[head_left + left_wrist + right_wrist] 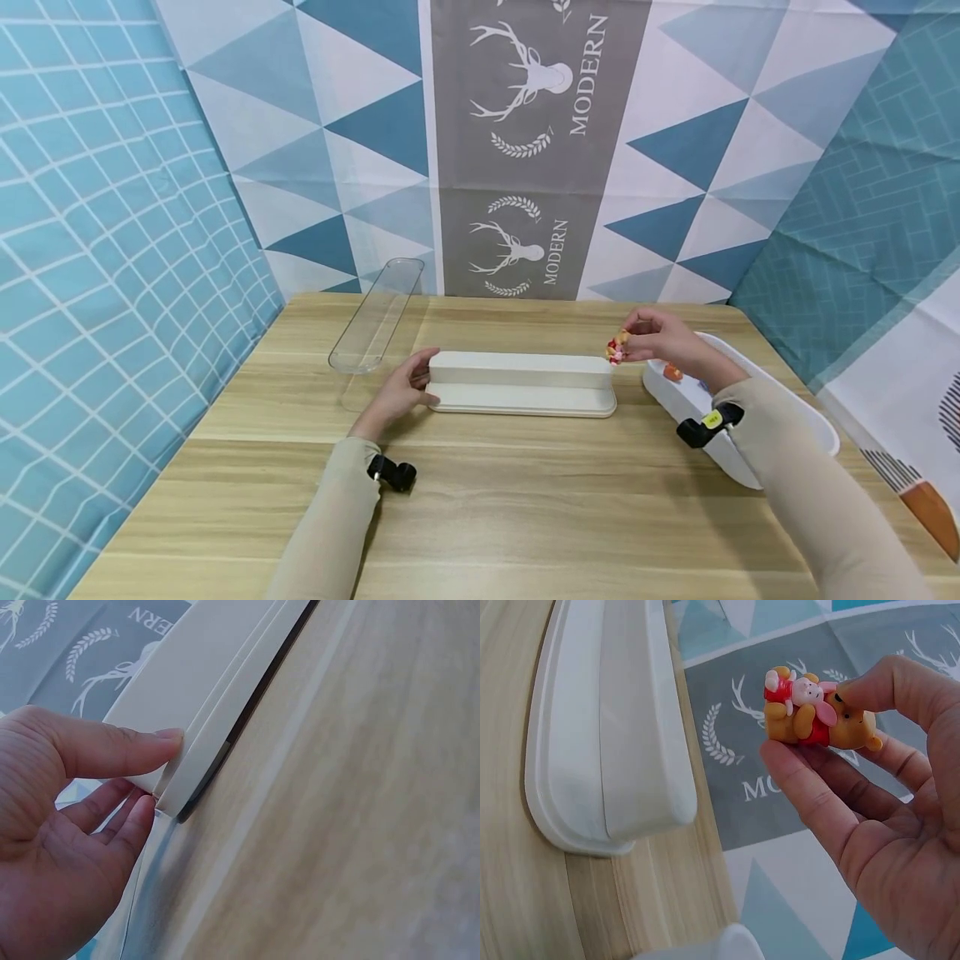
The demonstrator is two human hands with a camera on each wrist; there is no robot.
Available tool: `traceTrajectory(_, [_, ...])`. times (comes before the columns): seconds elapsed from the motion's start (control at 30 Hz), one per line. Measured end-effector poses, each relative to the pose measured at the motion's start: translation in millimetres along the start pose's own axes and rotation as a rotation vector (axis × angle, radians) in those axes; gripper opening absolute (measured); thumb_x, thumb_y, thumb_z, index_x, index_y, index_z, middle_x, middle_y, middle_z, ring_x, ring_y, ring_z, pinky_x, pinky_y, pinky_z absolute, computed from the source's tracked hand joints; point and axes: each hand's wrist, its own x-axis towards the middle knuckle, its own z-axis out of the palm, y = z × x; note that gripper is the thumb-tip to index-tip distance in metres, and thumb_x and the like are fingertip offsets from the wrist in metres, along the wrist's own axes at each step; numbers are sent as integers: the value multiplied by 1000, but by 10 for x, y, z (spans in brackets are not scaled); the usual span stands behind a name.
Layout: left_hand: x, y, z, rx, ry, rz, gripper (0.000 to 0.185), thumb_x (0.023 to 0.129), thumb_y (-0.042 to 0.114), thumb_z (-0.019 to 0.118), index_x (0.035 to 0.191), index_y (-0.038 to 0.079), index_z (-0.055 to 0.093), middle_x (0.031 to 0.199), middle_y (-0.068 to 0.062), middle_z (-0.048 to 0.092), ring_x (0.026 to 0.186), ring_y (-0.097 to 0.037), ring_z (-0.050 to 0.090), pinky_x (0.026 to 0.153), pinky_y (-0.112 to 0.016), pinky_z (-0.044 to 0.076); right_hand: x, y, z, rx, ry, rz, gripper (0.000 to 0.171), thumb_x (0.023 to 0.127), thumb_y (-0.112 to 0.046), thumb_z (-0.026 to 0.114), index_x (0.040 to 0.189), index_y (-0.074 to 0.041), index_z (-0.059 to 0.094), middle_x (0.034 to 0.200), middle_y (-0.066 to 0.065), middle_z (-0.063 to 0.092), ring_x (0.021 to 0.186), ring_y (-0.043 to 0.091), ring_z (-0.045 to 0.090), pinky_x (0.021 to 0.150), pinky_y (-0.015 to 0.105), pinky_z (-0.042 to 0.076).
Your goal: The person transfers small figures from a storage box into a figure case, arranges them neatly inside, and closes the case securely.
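A long white stepped stand [521,382] lies across the middle of the wooden table. My left hand [401,392] touches its left end, thumb and fingertips [142,814] against the stand's [202,712] edge. My right hand [660,337] hovers just above the stand's right end and pinches a small orange bear figurine with a pink piglet [617,346]. In the right wrist view the figurine [814,712] sits between thumb and fingertips [870,686], above the stand's end [615,750].
A white oval tray [780,408] holding small toys stands at the right, under my right forearm. A clear plastic lid [375,317] lies at the back left. Patterned cloth walls surround the table.
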Motion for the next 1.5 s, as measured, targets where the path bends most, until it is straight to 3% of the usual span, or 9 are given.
traceTrajectory(0.33, [-33,11,-1,1,-9,12,88,75,-22,69,152,-1,33,149,-31,36,135,-46,38,115,-51,33,194,46,246,88,-56,0,18,92,3,59,107,9,51,98,13,63,86,18,68,78,32,61])
traceTrajectory(0.67, [-24,4,-3,10,-9,-1,87,76,-21,69,153,3,35,150,-29,36,136,-44,39,115,-49,33,350,16,501,119,-122,-46,16,91,3,60,104,9,53,94,11,64,82,18,69,76,32,61])
traceTrajectory(0.9, [-14,0,6,-1,-3,-12,88,75,-21,69,153,6,37,150,-26,38,136,-41,39,115,-47,33,379,-19,579,129,-145,-47,17,91,6,59,105,13,52,93,10,65,82,18,69,74,31,61])
traceTrajectory(1.1, [-11,10,-6,2,-13,17,86,77,-21,68,153,2,35,149,-29,37,135,-44,39,116,-50,32,403,-29,633,164,-170,-56,18,90,6,59,105,14,51,91,10,64,81,18,69,75,32,61])
traceTrajectory(1.5, [1,26,3,-10,-18,12,88,76,-23,68,153,-1,32,150,-31,35,136,-46,37,115,-52,31,482,20,791,172,-167,-73,17,89,8,59,104,13,53,92,11,66,81,18,69,74,33,62])
